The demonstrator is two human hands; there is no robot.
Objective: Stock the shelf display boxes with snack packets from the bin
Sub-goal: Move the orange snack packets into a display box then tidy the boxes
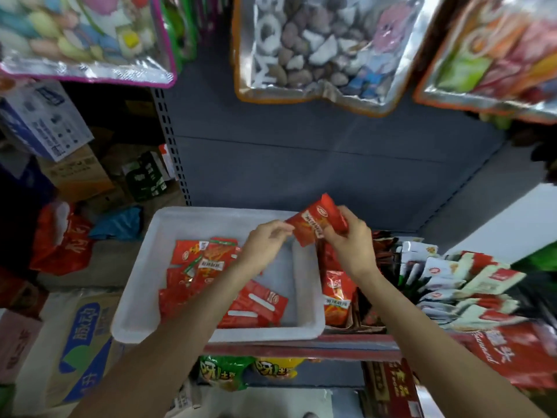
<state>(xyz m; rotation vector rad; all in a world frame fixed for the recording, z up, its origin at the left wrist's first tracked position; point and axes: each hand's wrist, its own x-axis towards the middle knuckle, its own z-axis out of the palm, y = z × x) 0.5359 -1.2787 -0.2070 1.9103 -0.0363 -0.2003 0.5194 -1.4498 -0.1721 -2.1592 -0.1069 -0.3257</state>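
Above the far right corner of the white bin, both hands hold one red snack packet. The right hand grips the packet from its right side with curled fingers, and the left hand pinches its left corner between thumb and fingertips. The packet is tilted and touches neither the bin nor the box next to it.

Inside the bin lie more red packets of the same kind. They form a loose pile on the left part of the bin floor, and two or three flat ones lie nearer the front wall. An exact count is not possible, because the packets overlap and the left forearm crosses over them. It seems about ten.

Just beside the right wall of the bin stands a display box with red packets standing upright in it. Only the front one shows clearly; the ones behind it are hidden by the right wrist. Further right of the bin there are rows of white and red packets, too blurred to count.

Above the bin hang three large clear bags of sweets, all cut off by the top edge. Left of the bin stand cardboard cartons, partly in shadow. Below the bin, two green and yellow bags are half hidden under the shelf edge.
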